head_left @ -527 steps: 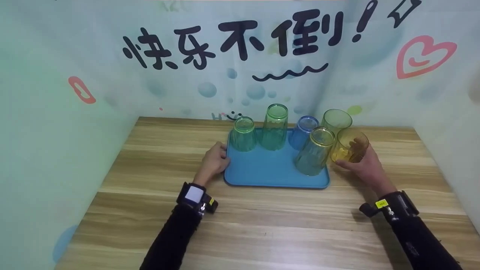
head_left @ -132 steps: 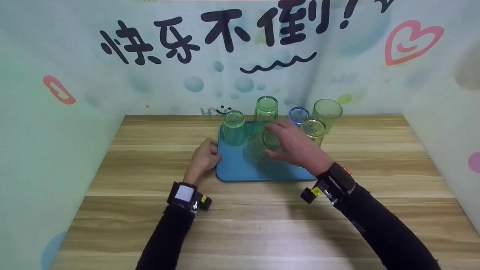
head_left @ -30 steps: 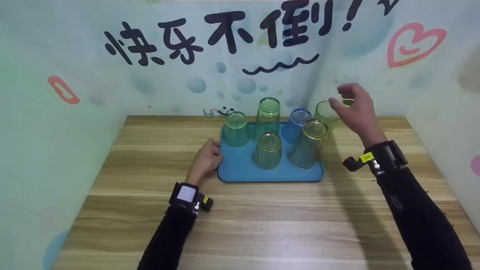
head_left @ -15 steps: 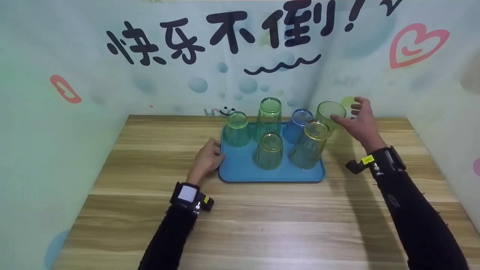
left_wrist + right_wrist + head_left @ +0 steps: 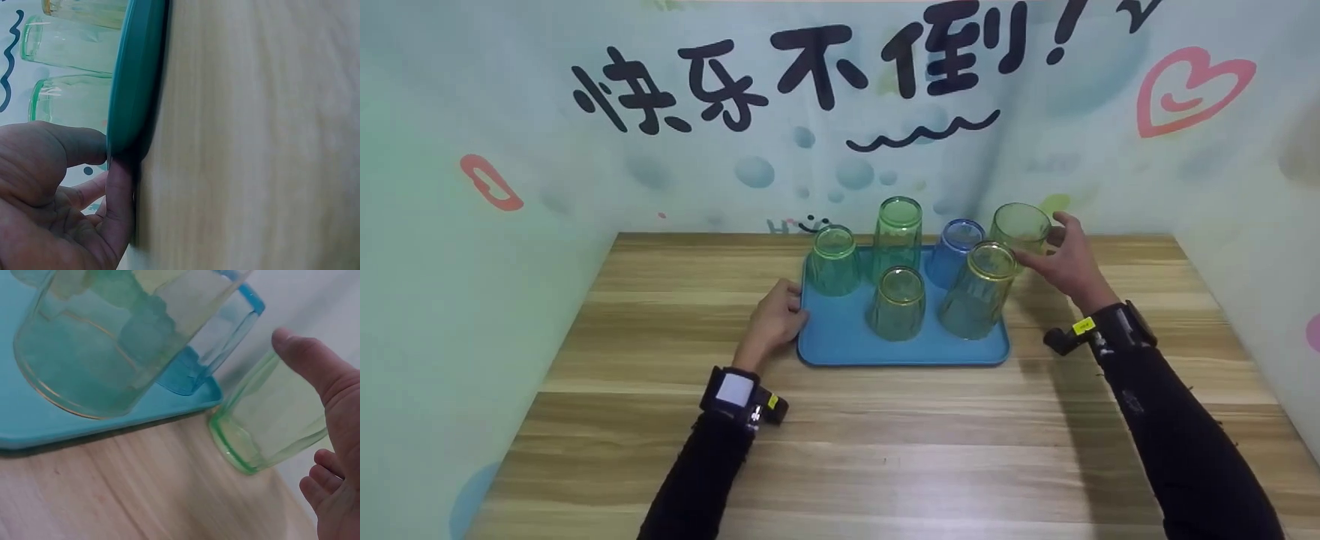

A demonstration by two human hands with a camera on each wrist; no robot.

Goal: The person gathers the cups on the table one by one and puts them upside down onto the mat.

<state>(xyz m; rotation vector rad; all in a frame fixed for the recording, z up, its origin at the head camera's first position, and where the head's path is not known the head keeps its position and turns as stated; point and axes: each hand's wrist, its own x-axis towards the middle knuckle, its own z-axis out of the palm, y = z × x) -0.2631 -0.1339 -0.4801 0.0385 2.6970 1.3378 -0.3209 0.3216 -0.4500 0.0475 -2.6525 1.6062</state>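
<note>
My left hand (image 5: pixel 772 319) pinches the left rim of the blue tray (image 5: pixel 840 341), thumb at the edge and fingers beneath it in the left wrist view. My right hand (image 5: pixel 1069 262) spreads thumb and fingers about the pale green glass (image 5: pixel 1020 223), which stands mouth up on the table behind the tray's right end. In the right wrist view the thumb (image 5: pixel 315 360) is in front of that glass; contact cannot be told. Upside down on the tray are a short yellowish glass (image 5: pixel 898 309), a tall yellowish glass (image 5: pixel 979 300) and a blue glass (image 5: pixel 951 259).
Also upside down on the tray are a short green glass (image 5: pixel 834 262) and a tall green glass (image 5: pixel 898 232) at the back left. A printed backdrop (image 5: pixel 697 172) rises behind the wooden table (image 5: pixel 840 450).
The amber glass, earlier held right of the tray, was turned over and now stands at the tray's front middle, released. My right hand has since lowered to the pale green glass. The left hand stays put.
</note>
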